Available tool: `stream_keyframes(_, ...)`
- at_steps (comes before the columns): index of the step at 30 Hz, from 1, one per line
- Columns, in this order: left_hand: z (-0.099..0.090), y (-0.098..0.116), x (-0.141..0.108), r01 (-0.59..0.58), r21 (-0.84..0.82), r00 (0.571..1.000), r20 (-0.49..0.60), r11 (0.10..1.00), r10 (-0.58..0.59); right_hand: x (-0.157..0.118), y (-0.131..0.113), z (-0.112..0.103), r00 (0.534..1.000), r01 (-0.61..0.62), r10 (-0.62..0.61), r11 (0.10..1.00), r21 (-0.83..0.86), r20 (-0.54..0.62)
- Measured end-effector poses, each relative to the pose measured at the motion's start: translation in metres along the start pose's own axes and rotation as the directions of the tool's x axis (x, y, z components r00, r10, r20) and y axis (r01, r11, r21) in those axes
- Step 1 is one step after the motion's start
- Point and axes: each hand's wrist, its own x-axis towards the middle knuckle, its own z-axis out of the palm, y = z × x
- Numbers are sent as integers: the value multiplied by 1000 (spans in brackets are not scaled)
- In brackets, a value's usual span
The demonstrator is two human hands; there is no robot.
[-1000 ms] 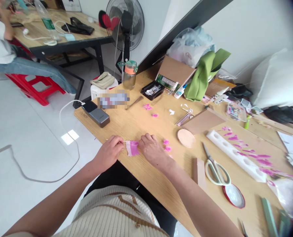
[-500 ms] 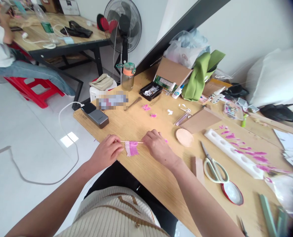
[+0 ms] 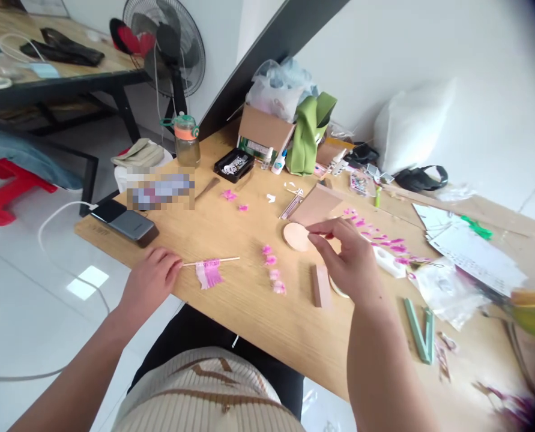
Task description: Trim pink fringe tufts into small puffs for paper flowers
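Note:
In the head view my left hand [image 3: 152,276] pinches one end of a thin light stick [image 3: 230,260] near the table's front edge. A small fringed strip [image 3: 209,275], white and pink, hangs from the stick and lies over the wood. My right hand [image 3: 350,255] is at the right edge of a round wooden disc [image 3: 296,237], thumb and forefinger bent with their tips slightly apart. Whether they touch the disc is unclear. Beneath this hand, the scissors [image 3: 338,290] are mostly hidden. Several pink flower pieces [image 3: 271,260] stand in a row between the hands.
A wooden block [image 3: 320,286] lies left of the right wrist. A power bank [image 3: 125,222] is at the left edge. Farther back are a black tray [image 3: 234,164], a drink bottle [image 3: 187,141] and glue bottles [image 3: 279,162]. Green tool parts [image 3: 420,330] lie at the right.
My right hand has let go of the stick and moved right, over the scissors. My left hand still holds the other end. The view has turned right, uncovering the row of pink pieces.

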Motion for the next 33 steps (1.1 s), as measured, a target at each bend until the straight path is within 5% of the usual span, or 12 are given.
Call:
stream_keyframes(8,2,3,16,6,-81,993,119,997,4,-56,8,-18,988,-148,149,989,27,-35)
stream_keyframes(14,3,-4,20,-30,-141,995,95,990,44,-85,13,-31,939,-313,316,949,44,-134)
stream_keyframes(22,13,1,19,-93,-82,995,-48,992,90,-107,17,-39,730,-563,542,822,84,-416)
stream_keyframes(26,14,16,23,-117,-120,984,-152,986,98,-121,19,-17,811,-584,538,762,-279,-228)
stream_keyframes(29,10,29,29,-144,-150,963,-247,978,104,-129,22,5,752,-612,653,638,-468,-93)
stream_keyframes(33,5,44,34,-172,-184,943,-316,968,108,-133,27,23,678,-652,733,573,-497,-43)
